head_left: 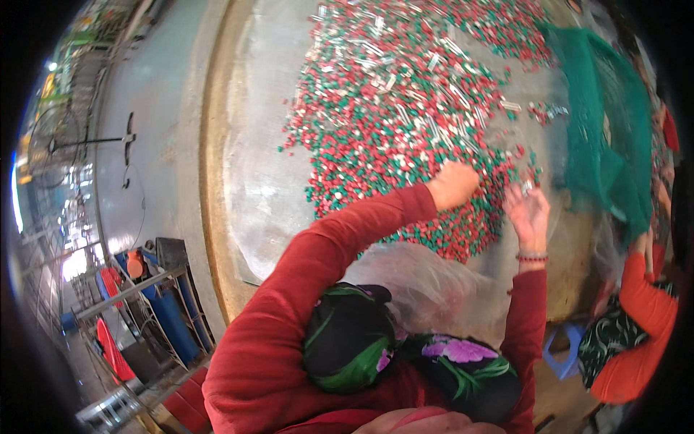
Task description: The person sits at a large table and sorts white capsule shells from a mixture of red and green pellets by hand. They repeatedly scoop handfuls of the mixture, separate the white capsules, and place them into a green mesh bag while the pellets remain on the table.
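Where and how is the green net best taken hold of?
The green net is probably best pinched by its left edge, coming from the left: it looks thin and loosely folded, and that edge faces the person's right hand.

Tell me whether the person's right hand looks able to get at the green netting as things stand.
Probably yes: the right hand is left of the green netting, with tabletop between and no visible obstacle, though its fingertips seem to hold something small.
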A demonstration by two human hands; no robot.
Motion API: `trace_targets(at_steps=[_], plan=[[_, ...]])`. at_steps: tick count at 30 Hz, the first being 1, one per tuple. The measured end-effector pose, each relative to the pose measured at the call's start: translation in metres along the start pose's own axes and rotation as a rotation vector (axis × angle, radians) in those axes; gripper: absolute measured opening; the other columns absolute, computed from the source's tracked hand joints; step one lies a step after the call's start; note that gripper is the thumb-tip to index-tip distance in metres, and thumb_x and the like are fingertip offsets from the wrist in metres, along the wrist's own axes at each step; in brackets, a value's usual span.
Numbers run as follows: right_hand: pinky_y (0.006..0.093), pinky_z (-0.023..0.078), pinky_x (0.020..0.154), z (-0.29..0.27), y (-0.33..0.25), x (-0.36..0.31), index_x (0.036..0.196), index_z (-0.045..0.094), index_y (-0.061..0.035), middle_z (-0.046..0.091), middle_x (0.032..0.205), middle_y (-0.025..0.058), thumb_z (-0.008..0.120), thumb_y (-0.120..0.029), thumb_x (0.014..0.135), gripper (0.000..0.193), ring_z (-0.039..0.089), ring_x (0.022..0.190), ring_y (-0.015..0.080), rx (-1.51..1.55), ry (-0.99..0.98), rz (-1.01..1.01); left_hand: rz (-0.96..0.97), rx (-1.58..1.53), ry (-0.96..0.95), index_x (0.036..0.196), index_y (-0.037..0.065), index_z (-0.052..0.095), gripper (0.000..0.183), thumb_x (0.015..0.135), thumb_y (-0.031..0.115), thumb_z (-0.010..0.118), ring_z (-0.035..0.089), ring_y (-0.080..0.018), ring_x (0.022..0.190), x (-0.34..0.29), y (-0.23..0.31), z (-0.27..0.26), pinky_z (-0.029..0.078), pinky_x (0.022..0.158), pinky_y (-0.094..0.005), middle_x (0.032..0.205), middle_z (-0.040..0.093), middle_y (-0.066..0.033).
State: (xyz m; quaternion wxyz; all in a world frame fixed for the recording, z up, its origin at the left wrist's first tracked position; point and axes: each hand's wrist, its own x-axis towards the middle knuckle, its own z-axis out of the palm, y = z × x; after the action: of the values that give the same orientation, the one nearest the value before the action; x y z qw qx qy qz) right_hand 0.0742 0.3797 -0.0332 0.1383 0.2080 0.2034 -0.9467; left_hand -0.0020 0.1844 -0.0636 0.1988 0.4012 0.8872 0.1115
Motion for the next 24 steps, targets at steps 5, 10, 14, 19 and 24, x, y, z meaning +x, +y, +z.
trace_targets(at_steps=[5,10,14,19,24], plan=[[0.0241,0.043,0.051,-0.02,0.019,0.001,0.118,0.051,-0.0058,0.057,0.086,0.0022,0.053,-0.022,0.092,0.031,0.054,0.071,0.0109,-0.298,0.096,0.043,0.071,-0.508,-0.062,0.082,0.003,0.065,0.026,0.079,0.028,0.059,0.064,-0.0358,0.077,0.007,-0.015,-0.026,0.051,0.067,-0.0428,0.078,0.065,-0.0183],[0.0232,0.045,0.057,0.029,0.052,0.002,0.125,0.049,-0.002,0.06,0.1,0.0028,0.055,-0.022,0.093,0.038,0.058,0.08,0.0104,-0.447,0.284,-0.138,0.14,-0.811,0.128,0.104,0.002,0.058,0.037,0.086,0.033,0.051,0.062,-0.0395,0.08,-0.014,0.0,-0.039,0.048,0.072,-0.0471,0.085,0.064,-0.0231],[0.0226,0.046,0.067,0.0,0.046,0.009,0.115,0.057,-0.0011,0.061,0.102,0.0045,0.059,-0.016,0.091,0.028,0.058,0.086,0.0112,-0.546,0.316,-0.301,0.04,-0.774,0.155,0.094,-0.004,0.052,0.035,0.09,0.03,0.047,0.06,-0.0431,0.074,-0.023,0.01,-0.042,0.047,0.066,-0.0492,0.075,0.06,-0.0251],[0.0237,0.044,0.066,0.014,0.037,0.009,0.104,0.059,-0.0026,0.061,0.093,0.0061,0.062,-0.014,0.088,0.019,0.055,0.08,0.0131,-0.47,0.4,-0.408,0.045,-0.634,0.254,0.095,0.003,0.05,0.023,0.093,0.025,0.043,0.059,-0.0423,0.079,-0.03,-0.006,-0.042,0.047,0.063,-0.0502,0.094,0.056,-0.0239],[0.0268,0.043,0.066,-0.002,-0.001,0.007,0.098,0.055,-0.004,0.047,0.076,0.0029,0.058,-0.027,0.091,0.024,0.046,0.071,0.014,0.119,0.079,-0.193,0.058,-1.926,0.068,0.084,0.005,0.05,0.029,0.095,0.033,0.046,0.038,-0.0047,0.049,-0.057,-0.068,-0.108,0.029,0.042,-0.0193,0.065,0.045,0.0003]])
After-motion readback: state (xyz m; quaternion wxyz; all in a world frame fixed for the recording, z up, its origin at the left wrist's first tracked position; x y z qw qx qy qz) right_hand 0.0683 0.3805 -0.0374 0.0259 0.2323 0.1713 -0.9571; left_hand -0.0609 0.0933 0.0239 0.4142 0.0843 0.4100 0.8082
